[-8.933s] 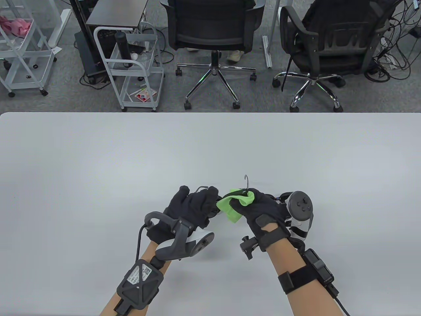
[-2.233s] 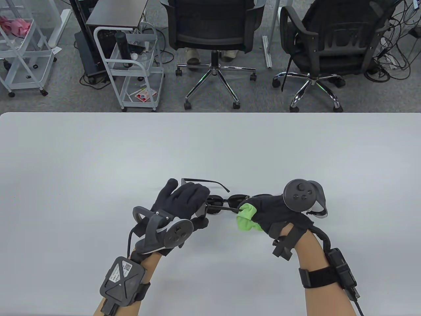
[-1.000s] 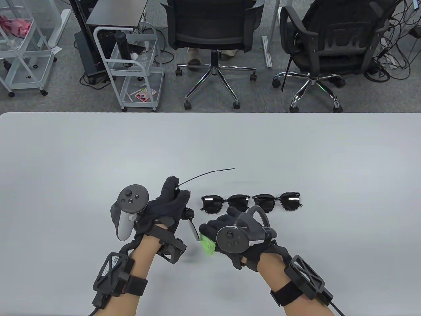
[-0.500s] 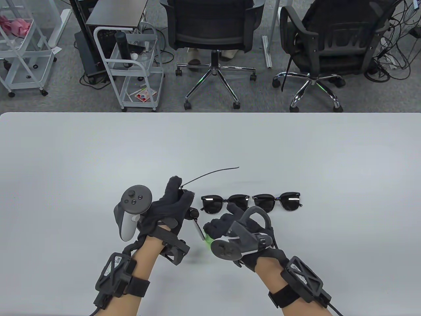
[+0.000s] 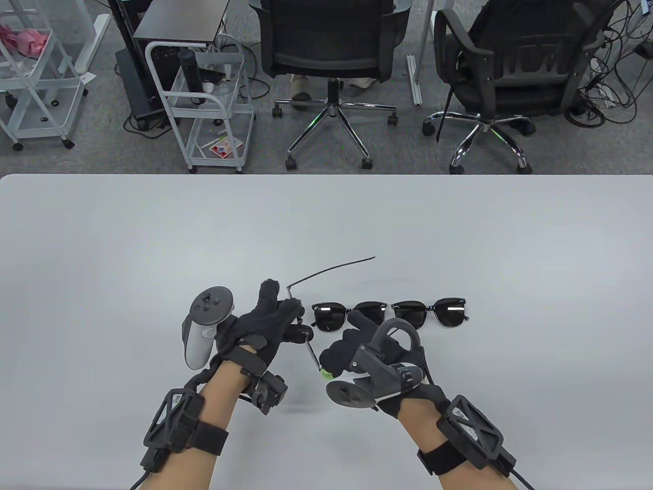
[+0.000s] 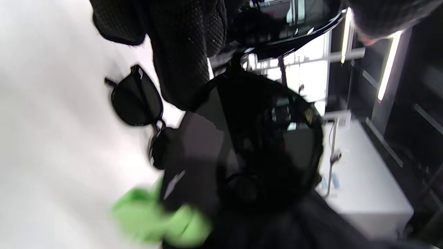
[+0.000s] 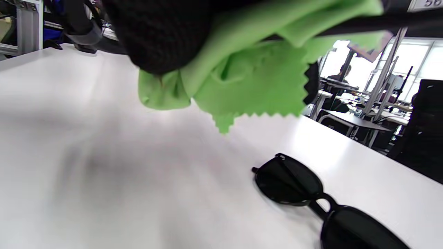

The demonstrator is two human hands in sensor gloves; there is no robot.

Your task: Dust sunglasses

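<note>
My left hand (image 5: 288, 319) grips a black pair of sunglasses (image 5: 301, 326) above the table. One temple (image 5: 331, 268) sticks out to the upper right; the other (image 5: 311, 352) slants down toward my right hand (image 5: 336, 352). That hand pinches a green cloth (image 5: 325, 374) around the lower temple's end, and its fingers hide most of the cloth. In the left wrist view a held dark lens (image 6: 263, 138) fills the middle, with the green cloth (image 6: 155, 218) below it. The right wrist view shows the cloth (image 7: 249, 79) folded over a black temple (image 7: 346, 27).
Two more black sunglasses lie side by side on the white table (image 5: 153, 229), one (image 5: 349, 315) just beyond my right hand, the other (image 5: 431, 312) to its right. Office chairs (image 5: 331, 51) and wire carts (image 5: 204, 102) stand past the far edge.
My right hand has crept a little up and toward the left hand along the lower temple, covering more of the cloth. The held glasses' free temple tip has swung slightly up and right.
</note>
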